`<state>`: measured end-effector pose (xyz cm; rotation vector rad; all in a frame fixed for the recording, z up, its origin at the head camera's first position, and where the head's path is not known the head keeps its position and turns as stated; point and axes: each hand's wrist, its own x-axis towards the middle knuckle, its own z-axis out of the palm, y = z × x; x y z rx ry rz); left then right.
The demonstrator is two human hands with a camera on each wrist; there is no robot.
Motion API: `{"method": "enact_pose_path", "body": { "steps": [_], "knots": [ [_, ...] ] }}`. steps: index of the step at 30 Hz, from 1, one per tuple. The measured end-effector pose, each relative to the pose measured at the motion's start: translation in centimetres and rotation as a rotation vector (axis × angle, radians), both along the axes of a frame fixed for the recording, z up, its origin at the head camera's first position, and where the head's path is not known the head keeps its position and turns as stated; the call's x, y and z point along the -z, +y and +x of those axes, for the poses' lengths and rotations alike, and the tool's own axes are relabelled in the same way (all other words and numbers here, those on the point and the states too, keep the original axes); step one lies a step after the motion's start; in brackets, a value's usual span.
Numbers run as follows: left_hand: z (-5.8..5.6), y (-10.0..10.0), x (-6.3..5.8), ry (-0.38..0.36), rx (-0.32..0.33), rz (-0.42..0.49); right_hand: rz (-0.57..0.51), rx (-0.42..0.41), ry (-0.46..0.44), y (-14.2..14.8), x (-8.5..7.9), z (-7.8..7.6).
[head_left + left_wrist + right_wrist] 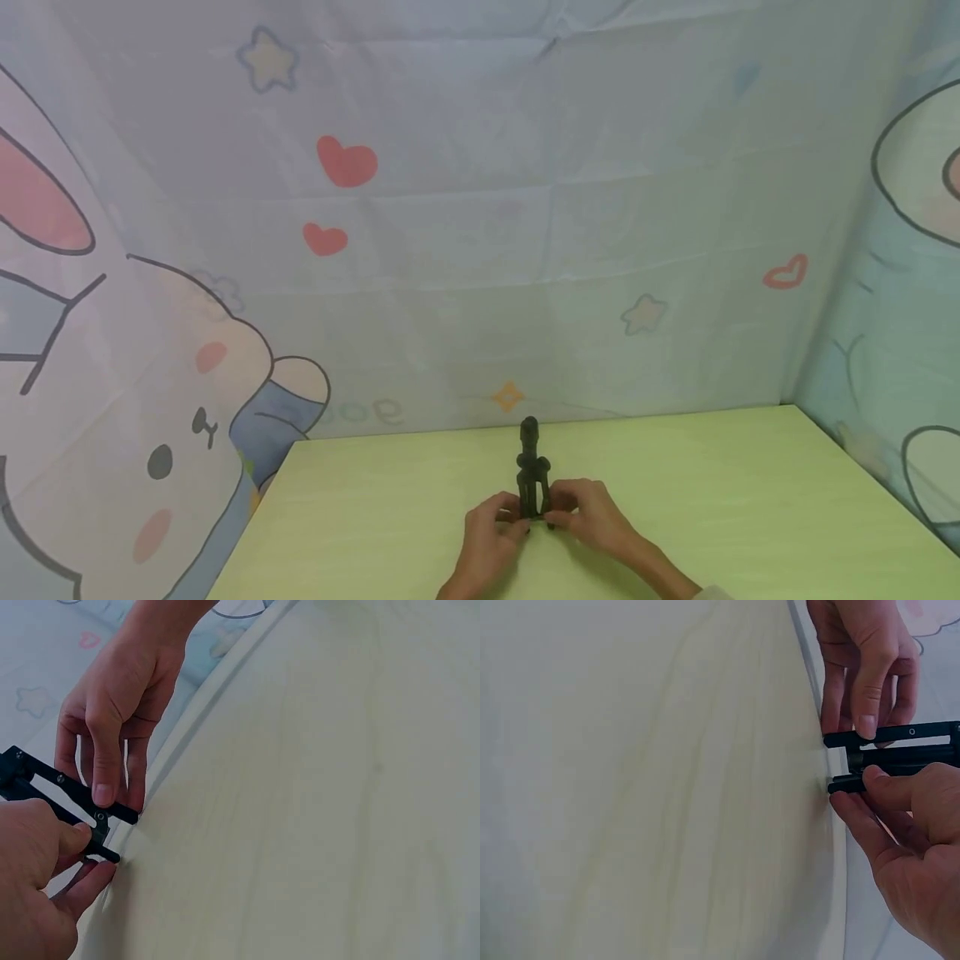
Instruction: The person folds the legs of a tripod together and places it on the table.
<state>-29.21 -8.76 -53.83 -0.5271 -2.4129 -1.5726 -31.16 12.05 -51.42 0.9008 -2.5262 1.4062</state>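
Observation:
A small black tripod (529, 471) stands upright near the middle of the table, its legs only slightly spread. From its left side my left hand (491, 533) pinches one leg low down between thumb and fingers. My right hand (592, 515) grips another leg on the opposite side, also near the foot. In the left wrist view, two tripod legs (75, 796) and a short brace between them show. The right wrist view shows the leg ends (840, 740) between the two hands, with thumbs pressed on the outer legs.
The pale yellow-green table (390, 492) extends around both hands. Behind it hangs a printed cloth (465, 325) with hearts and stars, meeting the back edge. More cloth with cartoon figures closes off the left and right sides.

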Motion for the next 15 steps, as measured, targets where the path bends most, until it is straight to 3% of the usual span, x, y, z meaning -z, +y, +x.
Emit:
{"method": "enact_pose_path", "body": {
  "steps": [8,15],
  "knots": [
    [0.26,0.44,-0.21,0.003,-0.017,0.019,0.029,-0.045,0.035,0.14,0.53,-0.31],
    [-0.14,0.59,-0.30,0.045,-0.017,-0.033,0.086,-0.083,0.077,0.24,0.33,-0.55]
  ]
}}
